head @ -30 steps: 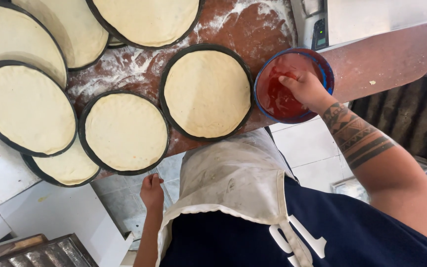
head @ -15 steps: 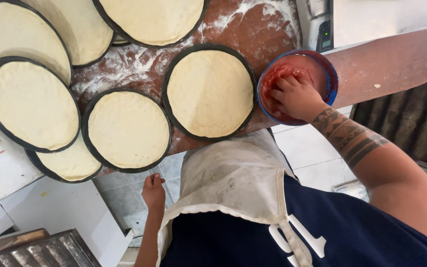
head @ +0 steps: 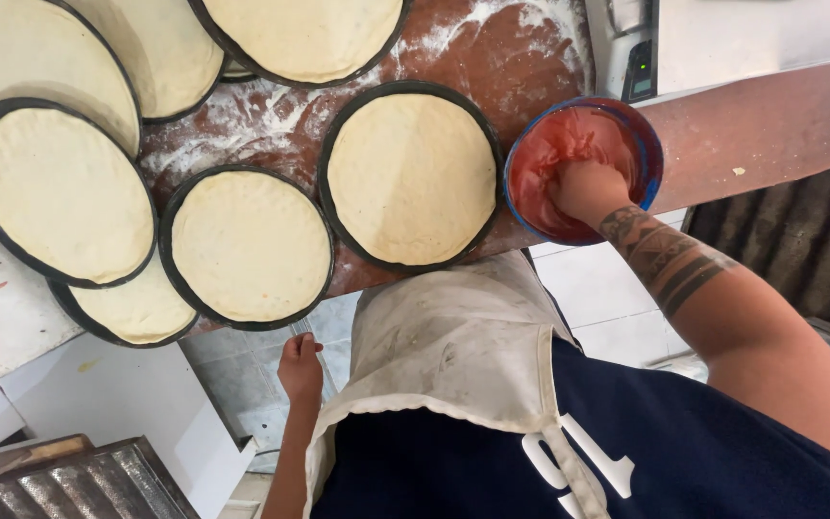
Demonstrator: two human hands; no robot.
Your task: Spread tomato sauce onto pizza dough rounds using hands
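Observation:
My right hand, on a tattooed forearm, is dipped into a blue-rimmed bowl of red sauce at the edge of the floured reddish board. Its fingers are buried in the sauce, so whether they grip anything is hidden. Just left of the bowl lies a round of raw dough in a black pan. My left hand hangs low beside my white apron with its fingers curled. A thin pale strip shows by the knuckles; I cannot tell if it is held.
Several more dough rounds in black pans crowd the board's left side, among them one pan by the front edge and one pan further left, some overlapping. A ridged metal tray sits at bottom left. A wooden peel extends right.
My right hand has sunk deeper into the sauce bowl and turned fingers-down. The left hand stays by my side.

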